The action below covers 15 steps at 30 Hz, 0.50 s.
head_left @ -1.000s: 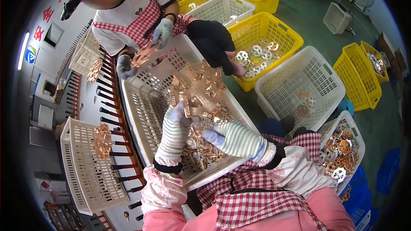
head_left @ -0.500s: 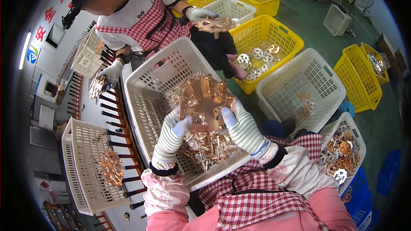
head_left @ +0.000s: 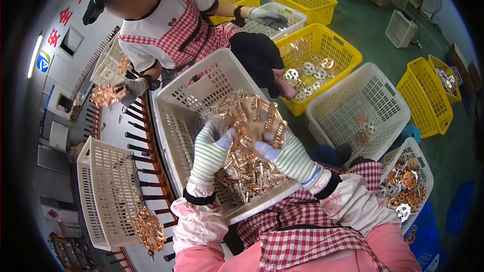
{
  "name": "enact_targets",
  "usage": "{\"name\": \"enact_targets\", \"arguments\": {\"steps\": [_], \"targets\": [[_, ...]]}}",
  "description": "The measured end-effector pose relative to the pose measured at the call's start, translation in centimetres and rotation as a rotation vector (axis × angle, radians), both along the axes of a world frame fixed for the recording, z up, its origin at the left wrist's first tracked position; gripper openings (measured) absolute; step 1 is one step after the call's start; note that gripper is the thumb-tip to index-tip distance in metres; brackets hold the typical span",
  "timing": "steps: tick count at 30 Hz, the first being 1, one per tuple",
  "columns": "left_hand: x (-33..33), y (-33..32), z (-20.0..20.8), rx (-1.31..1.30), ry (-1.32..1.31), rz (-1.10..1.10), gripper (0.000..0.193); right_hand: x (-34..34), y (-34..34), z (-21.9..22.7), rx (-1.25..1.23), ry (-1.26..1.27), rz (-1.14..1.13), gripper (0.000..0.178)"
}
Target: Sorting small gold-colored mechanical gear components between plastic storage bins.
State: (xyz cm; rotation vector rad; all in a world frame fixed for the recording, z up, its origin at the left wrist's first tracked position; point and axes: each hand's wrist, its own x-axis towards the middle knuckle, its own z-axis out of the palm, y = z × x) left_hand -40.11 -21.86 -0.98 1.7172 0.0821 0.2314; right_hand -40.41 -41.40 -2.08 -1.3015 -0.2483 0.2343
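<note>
Both of my hands wear striped gloves and hold a flat copper-coloured metal part with slotted arms (head_left: 259, 113) above a white basket (head_left: 169, 108). My left hand (head_left: 210, 146) is closed on its left side. My right hand (head_left: 290, 157) grips its right side, thumb toward the middle. Motion blurs the part's near portion. Beneath it, a heap of small copper-coloured and silvery metal pieces (head_left: 252, 176) lies in the basket.
Across from me, a person in a checked apron has a gloved hand (head_left: 133, 90) by copper-coloured parts (head_left: 107, 94). A black-pegged rack (head_left: 151, 171) runs left of my basket, beside a cream crate (head_left: 108, 191). White (head_left: 398, 108) and yellow baskets (head_left: 348, 50) stand to the right.
The part in my hands has tilted and shifted right. The other person's one hand has let go of a part over a basket. A copper-coloured part at lower left has moved nearer.
</note>
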Motion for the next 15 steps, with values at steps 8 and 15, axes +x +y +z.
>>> {"name": "enact_targets", "arguments": {"steps": [8,15], "targets": [[0.1,0.4,-0.3,-0.023,0.091,-0.050,0.024,0.2,-0.1,-1.3,-0.118,0.031,-0.034,0.028],[-0.3,-0.2,0.3,-0.045,0.128,-0.016,0.026,-0.3,0.1,-1.3,-0.150,-0.039,-0.097,0.028]]}}
